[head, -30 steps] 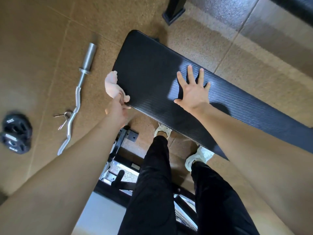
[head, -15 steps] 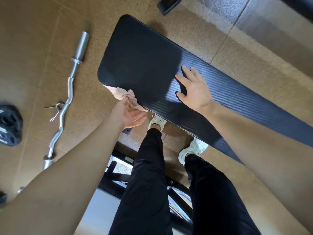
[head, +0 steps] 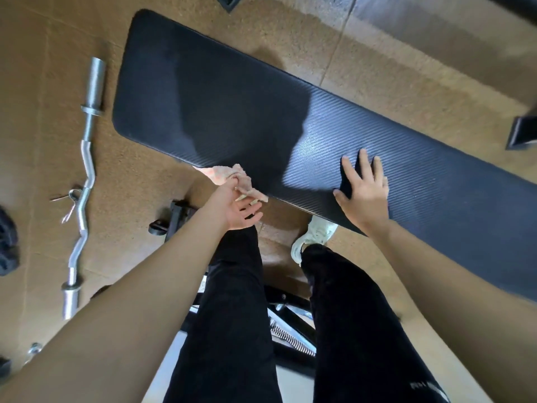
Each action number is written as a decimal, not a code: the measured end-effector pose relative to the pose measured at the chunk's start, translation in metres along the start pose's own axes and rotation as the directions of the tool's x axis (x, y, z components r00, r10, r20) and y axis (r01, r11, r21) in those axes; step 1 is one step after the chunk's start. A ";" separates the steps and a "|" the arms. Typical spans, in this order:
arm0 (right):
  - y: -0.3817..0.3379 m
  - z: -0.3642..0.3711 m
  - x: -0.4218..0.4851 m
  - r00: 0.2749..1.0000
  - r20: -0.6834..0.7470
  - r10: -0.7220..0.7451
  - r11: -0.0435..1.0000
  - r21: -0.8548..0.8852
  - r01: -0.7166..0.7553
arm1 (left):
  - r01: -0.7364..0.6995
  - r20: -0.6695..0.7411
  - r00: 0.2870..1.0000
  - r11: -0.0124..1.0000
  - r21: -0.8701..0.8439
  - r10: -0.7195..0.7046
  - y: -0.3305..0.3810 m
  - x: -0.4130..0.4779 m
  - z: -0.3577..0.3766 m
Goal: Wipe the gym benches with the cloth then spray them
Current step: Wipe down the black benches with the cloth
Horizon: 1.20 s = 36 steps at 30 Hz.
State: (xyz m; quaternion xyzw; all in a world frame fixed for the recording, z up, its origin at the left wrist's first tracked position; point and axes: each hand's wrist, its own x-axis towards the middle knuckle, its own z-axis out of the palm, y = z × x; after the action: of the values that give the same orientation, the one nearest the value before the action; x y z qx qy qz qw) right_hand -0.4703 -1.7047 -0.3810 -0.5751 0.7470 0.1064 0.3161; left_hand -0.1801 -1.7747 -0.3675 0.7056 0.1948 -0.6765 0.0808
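Observation:
A long black padded gym bench (head: 220,97) runs from upper left to lower right across the view. My left hand (head: 232,206) presses a crumpled pale pink cloth (head: 232,177) against the bench's near side edge, thumb and fingers pinching it. My right hand (head: 363,193) lies flat on the bench top near its front edge, fingers spread, holding nothing. No spray bottle is in view.
A silver curl bar (head: 84,175) lies on the brown floor to the left, with dark weight plates (head: 7,245) at the far left edge. Black frame parts (head: 174,216) sit below the bench. My black-trousered legs and a white shoe (head: 316,234) stand by the bench.
My left hand has slid the cloth along the bench's near edge from its left end toward the right. My right hand has shifted rightward along the bench top.

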 end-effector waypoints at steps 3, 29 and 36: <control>0.004 -0.009 0.003 0.999 0.038 -0.016 0.991 0.136 0.011 | -0.018 -0.025 0.999 0.999 0.050 0.020 -0.025 -0.001 0.020; -0.175 0.050 -0.010 0.589 0.794 -0.149 -0.882 0.163 -0.442 | -0.125 -0.073 0.966 0.695 0.708 0.249 0.046 -0.040 0.016; -0.154 0.051 -0.034 0.660 0.746 -0.091 -0.989 0.007 -0.145 | -0.375 0.651 0.533 -0.539 0.754 0.540 0.062 -0.020 -0.018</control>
State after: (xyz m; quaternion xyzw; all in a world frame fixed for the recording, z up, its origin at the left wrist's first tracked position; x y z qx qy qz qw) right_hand -0.3054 -1.6994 -0.3689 0.5799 0.3353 -0.5106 0.5391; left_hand -0.1402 -1.8277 -0.3562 0.5273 -0.7378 -0.3874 -0.1658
